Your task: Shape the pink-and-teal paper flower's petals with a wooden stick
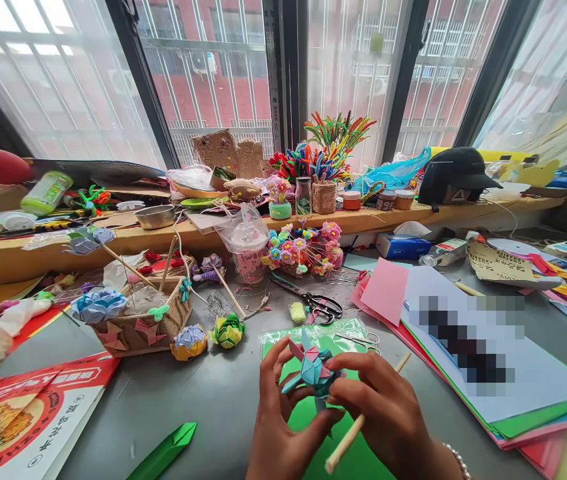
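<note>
A blue and pink folded-paper flower (313, 368) is held up between my two hands, over a green sheet of paper (330, 457) on the grey table. My left hand (279, 415) wraps round the flower's left side and underside, its fingers partly hidden behind it. My right hand (386, 403) pinches the petals from the right with thumb and fingers. A thin wooden stick (347, 441) also runs through my right hand, slanting from lower left to upper right. A folded green paper strip (168, 450) lies to the left of my hands.
Black scissors (320, 303) and small scissors (363, 341) lie beyond my hands. Stacked coloured paper (523, 373) is at the right. A box of paper flowers (138, 327), a lidded cup (248, 250) and a red-and-white bag (38, 413) stand around. A cluttered wooden ledge (243, 228) runs behind.
</note>
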The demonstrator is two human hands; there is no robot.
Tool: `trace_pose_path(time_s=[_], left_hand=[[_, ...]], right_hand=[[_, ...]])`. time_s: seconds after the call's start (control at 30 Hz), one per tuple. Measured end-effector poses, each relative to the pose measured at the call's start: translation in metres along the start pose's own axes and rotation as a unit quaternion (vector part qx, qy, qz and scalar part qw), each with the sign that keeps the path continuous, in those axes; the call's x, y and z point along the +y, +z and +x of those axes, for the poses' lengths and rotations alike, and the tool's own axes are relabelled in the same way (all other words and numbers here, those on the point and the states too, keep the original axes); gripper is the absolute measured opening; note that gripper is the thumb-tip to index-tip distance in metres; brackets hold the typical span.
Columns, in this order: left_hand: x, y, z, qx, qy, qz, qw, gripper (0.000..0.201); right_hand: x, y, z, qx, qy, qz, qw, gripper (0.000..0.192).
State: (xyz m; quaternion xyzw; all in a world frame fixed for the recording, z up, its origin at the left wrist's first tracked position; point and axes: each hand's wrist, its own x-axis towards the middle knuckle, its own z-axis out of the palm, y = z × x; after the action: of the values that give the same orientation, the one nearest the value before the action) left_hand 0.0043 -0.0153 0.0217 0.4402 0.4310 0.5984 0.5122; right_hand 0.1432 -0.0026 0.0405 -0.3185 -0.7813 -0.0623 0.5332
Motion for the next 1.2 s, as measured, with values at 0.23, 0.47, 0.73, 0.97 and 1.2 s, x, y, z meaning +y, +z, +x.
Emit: trace_pose_path(time_s=[0.23, 0.47, 0.73, 0.97, 1.2], left_hand=[[0.0012, -0.0014, -0.0058, 0.021, 0.048, 0.083, 0.995, 0.071], [0.0061, -0.0031, -0.0018, -0.023, 0.06, 0.144, 0.987, 0.04], [0.0074, -0.0025, -0.0028, -0.01, 0.067, 0.142, 0.988, 0.037], [0.0059, -0.002, -0.0023, -0.006, 0.092, 0.134, 0.987, 0.034], [-0.0011, -0.004, -0.0018, -0.027, 0.14, 0.143, 0.979, 0.031]], right_hand=[[-0.0017, -0.0005, -0.0003, -0.011, -0.049, -0.014, 0.999, 0.029], [-0.0019, -0.0025, 0.002, -0.017, -0.079, -0.038, 0.996, 0.03], [-0.0028, -0.0049, -0.0004, -0.03, -0.092, -0.053, 0.994, 0.028], [-0.0018, -0.0052, -0.0008, -0.035, -0.099, -0.059, 0.993, 0.028], [-0.0001, -0.0021, -0.0053, -0.021, -0.101, -0.063, 0.993, 0.025]])
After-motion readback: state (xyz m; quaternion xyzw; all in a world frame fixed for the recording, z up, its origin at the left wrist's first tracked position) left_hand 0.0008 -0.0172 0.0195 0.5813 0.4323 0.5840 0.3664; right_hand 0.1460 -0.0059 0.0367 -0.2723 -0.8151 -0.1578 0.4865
